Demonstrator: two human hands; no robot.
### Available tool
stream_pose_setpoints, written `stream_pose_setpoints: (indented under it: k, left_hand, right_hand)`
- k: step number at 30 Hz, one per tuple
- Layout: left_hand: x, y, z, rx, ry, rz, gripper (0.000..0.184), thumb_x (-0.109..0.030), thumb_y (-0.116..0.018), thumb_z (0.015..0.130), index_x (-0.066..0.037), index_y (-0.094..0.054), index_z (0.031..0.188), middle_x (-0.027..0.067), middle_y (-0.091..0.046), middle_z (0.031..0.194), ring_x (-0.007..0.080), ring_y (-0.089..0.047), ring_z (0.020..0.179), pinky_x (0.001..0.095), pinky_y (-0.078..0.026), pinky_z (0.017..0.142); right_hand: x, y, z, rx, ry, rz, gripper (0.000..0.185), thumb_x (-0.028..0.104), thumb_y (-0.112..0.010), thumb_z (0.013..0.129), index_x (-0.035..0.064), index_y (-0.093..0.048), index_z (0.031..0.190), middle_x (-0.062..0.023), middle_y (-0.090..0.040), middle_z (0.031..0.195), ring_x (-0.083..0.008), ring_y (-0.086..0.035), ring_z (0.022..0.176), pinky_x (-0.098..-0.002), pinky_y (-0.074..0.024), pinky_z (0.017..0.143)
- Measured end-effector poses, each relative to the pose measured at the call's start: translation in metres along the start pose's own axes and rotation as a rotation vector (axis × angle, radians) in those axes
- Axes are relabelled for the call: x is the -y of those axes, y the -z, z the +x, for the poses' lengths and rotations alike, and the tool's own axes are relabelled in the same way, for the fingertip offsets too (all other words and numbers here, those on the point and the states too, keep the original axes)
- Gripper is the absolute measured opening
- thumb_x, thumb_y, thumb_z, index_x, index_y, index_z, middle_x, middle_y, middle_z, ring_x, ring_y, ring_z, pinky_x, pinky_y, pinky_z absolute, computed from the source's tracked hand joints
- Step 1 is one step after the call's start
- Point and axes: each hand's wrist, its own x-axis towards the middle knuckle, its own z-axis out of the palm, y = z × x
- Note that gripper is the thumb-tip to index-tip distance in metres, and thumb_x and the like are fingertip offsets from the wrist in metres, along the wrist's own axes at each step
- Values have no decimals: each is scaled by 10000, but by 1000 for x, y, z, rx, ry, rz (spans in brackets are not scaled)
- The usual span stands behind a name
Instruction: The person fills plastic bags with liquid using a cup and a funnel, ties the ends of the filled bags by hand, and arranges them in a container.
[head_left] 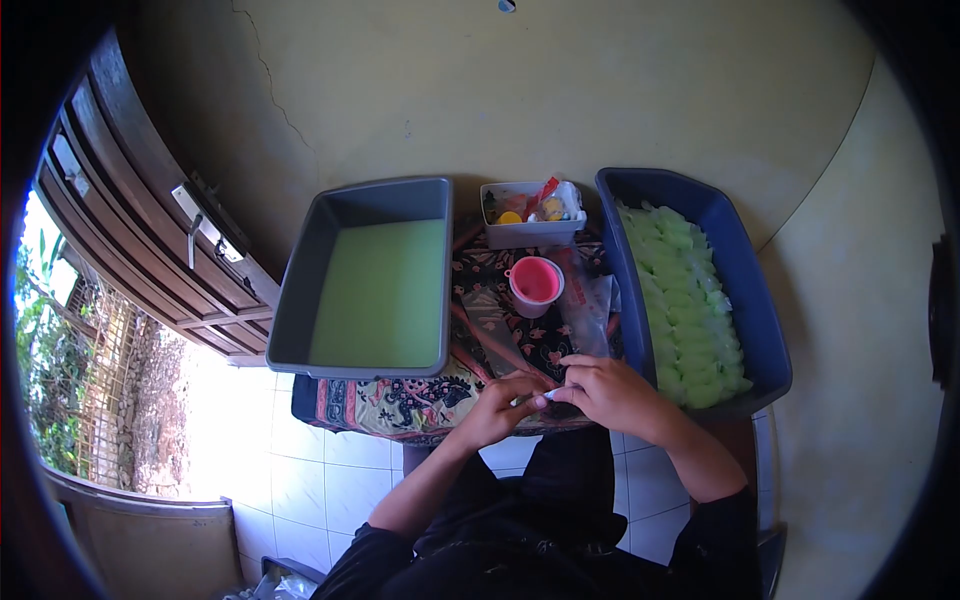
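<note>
My left hand [503,405] and my right hand [606,392] meet over the table's front edge, fingertips pinched close together. Between them shows a small whitish strip [548,395] that looks like thin plastic. Its full shape is hidden by my fingers. Just beyond my hands, a clear plastic bag [590,320] lies flat on the patterned cloth [470,385]. Past it stands a white cup [530,308] with a pink funnel or scoop [536,279] set in its top.
To the left, a grey tub [287,318] holds pale green liquid [385,290]. At right, a dark blue tub [755,310] holds rows of filled green bags [690,310]. A small white box [530,236] with packets sits at the back. The wooden door [150,190] stands ajar.
</note>
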Motion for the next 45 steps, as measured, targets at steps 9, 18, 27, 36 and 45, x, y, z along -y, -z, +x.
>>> stream_pose_setpoints:
  k: [9, 18, 27, 36, 45]
  left_hand:
    - [-7, -13, 13, -27, 53, 74, 145, -124, -648, 867, 19, -644, 889, 122, -630, 869, 237, -606, 868, 334, -465, 749]
    - [-17, -7, 26, -80, -290, 307, 100, -53, -618, 847, 26, -622, 909, 146, -629, 927, 316, -580, 933, 392, -429, 852]
    - [-19, -20, 26, -265, -221, 439, 169, -53, -667, 799, 32, -656, 945, 148, -608, 976, 297, -562, 939, 376, -440, 814]
    - [-16, -15, 28, -371, -180, 456, 133, -89, -714, 728, -16, -705, 839, 98, -625, 933, 291, -571, 901, 387, -439, 794]
    - [-11, -11, 27, -348, -236, 604, 174, -49, -692, 645, 16, -679, 806, 111, -616, 1011, 308, -560, 975, 406, -430, 875]
  right_hand:
    - [-8, -1, -16, -43, -90, -147, 336, 263, -548, 921, -31, -615, 772, -221, -655, 843, -350, -644, 814, -420, -505, 670]
    - [-3, 10, -1, -82, -287, 1174, 262, 164, -455, 975, -29, -573, 843, -130, -657, 748, -117, -571, 435, -211, -426, 410]
    - [-4, -14, 9, -452, 73, 297, 217, 165, -498, 957, -24, -569, 879, -87, -669, 692, -122, -612, 500, -287, -458, 451]
    - [1, -8, 10, -234, -331, 1155, 177, 151, -494, 948, 4, -592, 935, -147, -660, 733, -246, -647, 554, -341, -479, 490]
    - [2, -32, 22, -431, 35, -219, 110, 109, -550, 869, 32, -510, 801, -108, -590, 656, -297, -618, 589, -398, -485, 500]
